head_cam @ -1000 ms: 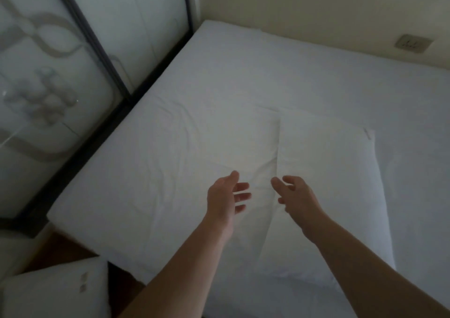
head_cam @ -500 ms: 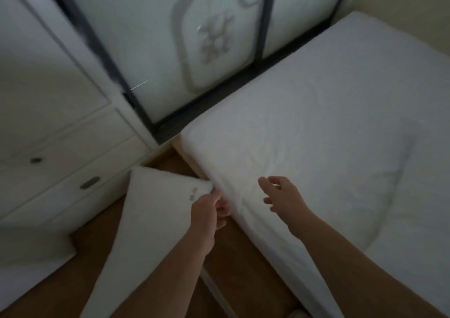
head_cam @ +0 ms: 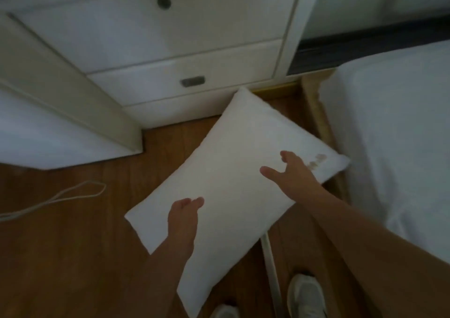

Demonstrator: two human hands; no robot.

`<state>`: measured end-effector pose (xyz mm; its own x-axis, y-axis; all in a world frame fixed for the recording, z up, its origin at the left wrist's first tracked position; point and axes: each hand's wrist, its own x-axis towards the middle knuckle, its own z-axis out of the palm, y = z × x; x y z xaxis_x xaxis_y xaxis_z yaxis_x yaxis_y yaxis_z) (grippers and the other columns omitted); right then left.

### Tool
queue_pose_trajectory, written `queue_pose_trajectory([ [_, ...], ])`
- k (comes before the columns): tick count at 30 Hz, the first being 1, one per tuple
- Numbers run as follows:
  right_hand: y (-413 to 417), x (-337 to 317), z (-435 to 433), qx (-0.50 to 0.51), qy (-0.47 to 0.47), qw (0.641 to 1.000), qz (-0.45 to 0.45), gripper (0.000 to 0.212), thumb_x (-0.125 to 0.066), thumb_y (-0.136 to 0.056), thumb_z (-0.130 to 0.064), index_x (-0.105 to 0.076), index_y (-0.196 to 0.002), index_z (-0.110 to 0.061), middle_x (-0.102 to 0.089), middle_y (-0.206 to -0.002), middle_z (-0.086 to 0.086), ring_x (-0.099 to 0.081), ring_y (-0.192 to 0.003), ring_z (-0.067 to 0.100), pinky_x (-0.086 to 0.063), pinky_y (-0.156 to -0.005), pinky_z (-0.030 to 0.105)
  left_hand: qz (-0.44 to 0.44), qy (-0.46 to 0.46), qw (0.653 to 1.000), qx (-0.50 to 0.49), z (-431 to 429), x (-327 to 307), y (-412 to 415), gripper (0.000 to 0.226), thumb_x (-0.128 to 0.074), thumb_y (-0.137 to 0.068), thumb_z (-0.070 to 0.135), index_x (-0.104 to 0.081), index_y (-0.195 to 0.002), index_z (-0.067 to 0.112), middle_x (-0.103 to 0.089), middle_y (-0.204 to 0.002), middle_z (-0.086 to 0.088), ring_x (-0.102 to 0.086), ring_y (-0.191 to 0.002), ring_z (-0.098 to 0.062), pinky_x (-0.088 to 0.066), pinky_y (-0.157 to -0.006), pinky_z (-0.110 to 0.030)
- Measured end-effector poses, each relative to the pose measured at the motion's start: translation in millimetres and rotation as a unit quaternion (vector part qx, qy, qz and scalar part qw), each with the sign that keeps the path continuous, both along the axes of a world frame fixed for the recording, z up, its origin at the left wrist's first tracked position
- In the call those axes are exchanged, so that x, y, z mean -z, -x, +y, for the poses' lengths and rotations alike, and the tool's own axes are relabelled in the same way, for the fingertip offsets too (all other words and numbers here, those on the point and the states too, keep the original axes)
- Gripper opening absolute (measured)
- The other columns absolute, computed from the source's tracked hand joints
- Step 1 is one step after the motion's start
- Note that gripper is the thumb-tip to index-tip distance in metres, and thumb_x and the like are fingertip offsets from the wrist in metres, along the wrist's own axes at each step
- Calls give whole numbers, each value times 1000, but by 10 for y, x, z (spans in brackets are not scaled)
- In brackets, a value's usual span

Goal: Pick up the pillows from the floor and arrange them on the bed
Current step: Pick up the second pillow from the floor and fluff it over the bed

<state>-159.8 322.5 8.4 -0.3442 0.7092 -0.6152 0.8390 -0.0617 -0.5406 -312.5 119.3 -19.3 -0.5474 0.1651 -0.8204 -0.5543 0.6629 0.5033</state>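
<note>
Both hands reach down over the white pillow (head_cam: 231, 184) on the wooden floor (head_cam: 73, 244). My left hand (head_cam: 183, 216) is spread loose, fingers together and extended, over the pillow's near long edge by its left corner; whether it touches the fabric I cannot tell. My right hand (head_cam: 293, 171) is splayed wide, thumb apart from the fingers, above the pillow's right end beside a small tag (head_cam: 316, 160), gripping nothing. That pillow lies slantwise, its far corner against the foot of the white drawer unit (head_cam: 185, 57), its right corner near the bed (head_cam: 401, 135) edge. A pale cord (head_cam: 60, 196) loops on the floor to the left. My light shoes (head_cam: 305, 295) show at the bottom.
</note>
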Motion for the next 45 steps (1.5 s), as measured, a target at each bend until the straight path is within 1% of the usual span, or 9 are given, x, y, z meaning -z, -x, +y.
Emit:
queue_pose_trajectory([
  [5,408,760,462,-125,-213,961,-121,108,-61,-68,-71,-14,-148,-16,-25,-155,14,-26,-139,36,-23,-111,54,7,145,986,-80,-638,929,254,108,-80,-58,56,-36,-143,5,-48,-139,-21,-48,-122,-42,-38,-106,-58],
  [9,535,1162,816,-174,-246,936,-180,121,-55,-58,-83,-8,-148,-16,-17,-157,17,-17,-142,38,-14,-114,58,-11,153,979,-131,-882,1468,298,143,-83,-36,68,-20,-148,5,-36,-149,-20,-38,-132,-42,-33,-109,-60],
  [13,554,1409,959,-164,-259,931,-196,134,-51,-39,-94,-15,-144,-20,-31,-147,22,-31,-133,43,-20,-108,61,12,160,972,-170,-949,1772,340,156,-86,-31,68,-7,-150,6,-27,-154,-18,-30,-139,-41,-30,-111,-61],
  [19,553,1530,911,-141,-257,946,-140,129,-58,-34,-92,-36,-132,-11,-53,-129,17,-53,-114,38,-37,-98,54,76,73,977,-185,-936,1971,235,103,-81,-58,57,-44,-134,-2,-57,-130,-16,-54,-111,-35,-42,-98,-44],
  [23,644,1400,654,-140,-295,942,-83,81,-70,-54,-72,-50,-105,-13,-65,-102,11,-63,-89,31,-46,-78,41,128,55,965,-221,-753,1893,114,67,-79,-71,43,-58,-118,0,-59,-101,-6,-55,-91,-26,-44,-88,-39],
  [28,712,821,219,-155,-319,934,-46,37,-65,-76,-47,-52,-90,-15,-64,-85,7,-63,-79,29,-36,-65,32,194,22,956,-220,-512,1188,-43,18,-73,-79,36,-59,-84,25,-60,-83,11,-61,-94,-28,-46,-86,-39],
  [34,284,-496,-14,-90,-320,941,-62,35,-57,-80,-53,-54,-93,-20,-64,-85,1,-64,-80,25,-37,-67,32,233,28,957,-169,-103,-323,-271,45,-64,-82,46,-62,-115,15,-68,-107,-6,-61,-101,-29,-47,-97,-53],
  [42,-1187,-2646,292,129,-343,920,-142,36,-57,-71,-65,-43,-81,-33,-36,-60,-14,-66,-72,28,-34,-63,30,263,2,965,12,891,-2583,-1030,51,-62,-84,48,-59,-119,11,-67,-114,-16,-60,-106,-36,-42,-86,-41],
  [45,-1943,-3138,447,227,-336,900,-159,38,-60,-69,-63,-39,-80,-34,-40,-63,-12,-64,-72,27,-35,-63,31,256,-9,962,97,1376,-3152,-1523,57,-63,-83,47,-55,-126,11,-65,-120,-17,-58,-111,-38,-41,-87,-44],
])
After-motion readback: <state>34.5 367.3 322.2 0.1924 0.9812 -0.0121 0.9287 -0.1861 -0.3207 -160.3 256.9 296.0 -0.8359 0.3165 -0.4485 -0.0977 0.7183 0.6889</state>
